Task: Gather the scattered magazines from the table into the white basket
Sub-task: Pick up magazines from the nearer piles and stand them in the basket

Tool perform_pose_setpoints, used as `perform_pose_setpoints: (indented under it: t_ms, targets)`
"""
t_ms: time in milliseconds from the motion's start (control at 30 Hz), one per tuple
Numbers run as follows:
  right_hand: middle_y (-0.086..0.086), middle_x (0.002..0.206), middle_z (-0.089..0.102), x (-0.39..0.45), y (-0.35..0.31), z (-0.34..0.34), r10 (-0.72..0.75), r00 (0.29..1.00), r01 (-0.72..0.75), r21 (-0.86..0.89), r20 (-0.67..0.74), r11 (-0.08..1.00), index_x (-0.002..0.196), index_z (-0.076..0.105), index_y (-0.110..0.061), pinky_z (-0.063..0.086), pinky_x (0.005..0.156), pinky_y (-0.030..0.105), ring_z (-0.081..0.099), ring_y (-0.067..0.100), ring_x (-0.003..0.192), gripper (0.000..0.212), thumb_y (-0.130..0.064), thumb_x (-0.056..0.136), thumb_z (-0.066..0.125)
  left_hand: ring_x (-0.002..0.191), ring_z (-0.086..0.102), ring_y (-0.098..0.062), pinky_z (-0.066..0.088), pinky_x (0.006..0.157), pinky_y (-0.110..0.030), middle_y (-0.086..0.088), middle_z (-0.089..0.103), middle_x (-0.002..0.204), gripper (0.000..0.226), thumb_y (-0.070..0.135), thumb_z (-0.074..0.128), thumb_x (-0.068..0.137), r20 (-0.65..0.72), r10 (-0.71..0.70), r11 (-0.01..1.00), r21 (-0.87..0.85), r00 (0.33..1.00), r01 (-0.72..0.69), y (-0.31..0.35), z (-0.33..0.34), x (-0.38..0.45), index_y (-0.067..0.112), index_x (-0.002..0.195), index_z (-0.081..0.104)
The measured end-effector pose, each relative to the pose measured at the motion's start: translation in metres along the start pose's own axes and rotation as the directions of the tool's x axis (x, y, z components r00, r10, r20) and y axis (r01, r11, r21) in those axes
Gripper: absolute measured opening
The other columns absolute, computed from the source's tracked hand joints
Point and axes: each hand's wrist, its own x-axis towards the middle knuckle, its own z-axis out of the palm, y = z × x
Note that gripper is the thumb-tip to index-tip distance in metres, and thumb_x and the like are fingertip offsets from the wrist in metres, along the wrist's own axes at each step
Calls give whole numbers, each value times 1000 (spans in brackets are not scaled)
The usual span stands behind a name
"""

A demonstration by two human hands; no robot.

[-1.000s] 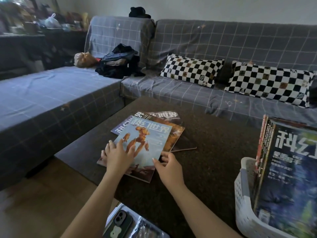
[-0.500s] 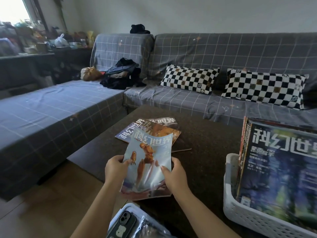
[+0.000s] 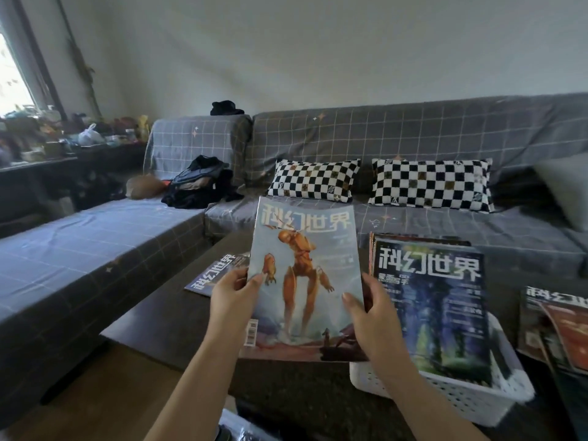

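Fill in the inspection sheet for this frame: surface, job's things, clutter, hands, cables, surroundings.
Surface: dark table, magazines lying on it.
Job's things: robot-cover magazine held upright in the air; white basket at right, magazines standing in it; loose magazine at left; more magazines at far right.
Clutter: nothing seen.
Hands: left hand and right hand grip the held magazine's side edges.
Cables: nothing seen.
Surroundings: grey checked sofa, two checkered cushions, dark clothes pile.

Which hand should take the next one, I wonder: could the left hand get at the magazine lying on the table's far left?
Probably not yet: the left hand grips the raised magazine. Once freed, the way to the flat magazine looks open, with nothing lying over its near part.
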Motion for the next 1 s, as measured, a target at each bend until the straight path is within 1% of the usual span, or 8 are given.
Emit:
perform_pose_setpoints:
  t_ms: [133, 300, 500, 600, 700, 767, 867, 1000]
  targets:
    - [-8, 105, 54, 5, 2, -53, -5, 993, 4, -12, -114, 1000, 125, 45, -28, 43, 51, 10, 53, -2, 80, 36, -19, 92, 57, 73, 73, -15, 59, 66, -34, 0, 75, 81, 5, 15, 64, 90, 75, 2, 998, -60, 997, 2, 9, 54, -10, 17, 92, 69]
    - [-2, 119, 58, 9, 14, -109, 10, 978, -19, -43, -209, 999, 133, 44, -23, 52, 76, 30, 59, 18, 102, 43, -20, 92, 56, 68, 71, -7, 54, 55, -23, 7, 74, 78, 4, 21, 64, 90, 156, 6, 996, -88, 988, 8, 7, 116, -20, 21, 92, 67]
    - [-15, 103, 57, 17, 41, -154, 35, 960, -57, -70, -278, 996, 128, 44, -29, 45, 60, 17, 57, -1, 85, 42, -21, 90, 59, 77, 70, -10, 56, 65, -26, 7, 73, 82, 8, 21, 64, 91, 229, -12, 996, -85, 973, 32, -11, 173, -30, 22, 97, 67]
    - [-15, 99, 57, 19, 56, -164, 48, 950, -94, -135, -310, 986, 123, 46, -27, 46, 59, 19, 57, -1, 79, 40, -19, 88, 63, 83, 67, -9, 51, 60, -18, 6, 70, 91, 14, 20, 64, 90, 251, -14, 1000, 11, 968, 11, -25, 187, -31, 20, 104, 65]
    - [-9, 96, 61, 18, 73, -167, 82, 950, -155, -230, -300, 961, 114, 48, -26, 48, 60, 20, 60, 5, 81, 35, -18, 85, 66, 89, 64, -14, 54, 75, -33, 3, 67, 95, 24, 20, 74, 79, 314, -73, 956, 291, 946, -23, -38, 190, -32, 31, 92, 57]
    - [-10, 93, 61, 17, 81, -168, 87, 957, -174, -307, -277, 936, 99, 51, -27, 45, 62, 17, 59, 7, 84, 26, -18, 83, 68, 88, 62, -11, 52, 73, -28, 3, 66, 97, 26, 24, 75, 77, 316, -36, 893, 436, 948, -112, -44, 188, -32, 30, 94, 57]
    - [-12, 87, 57, 17, 87, -168, 89, 960, -188, -376, -264, 907, 82, 48, -31, 37, 59, 12, 54, 0, 78, 26, -17, 81, 70, 96, 60, -10, 53, 78, -30, 2, 65, 109, 33, 24, 72, 81, 298, 18, 915, 379, 954, -136, -49, 182, -36, 26, 111, 58]
    - [-7, 98, 55, 15, 90, -166, 110, 941, -246, -427, -319, 870, 99, 51, -25, 43, 71, 16, 50, 4, 86, 24, -18, 82, 68, 109, 59, -14, 53, 90, -36, 5, 62, 119, 50, 22, 73, 82, 338, 44, 879, 434, 940, -197, -51, 180, -43, 28, 126, 49]
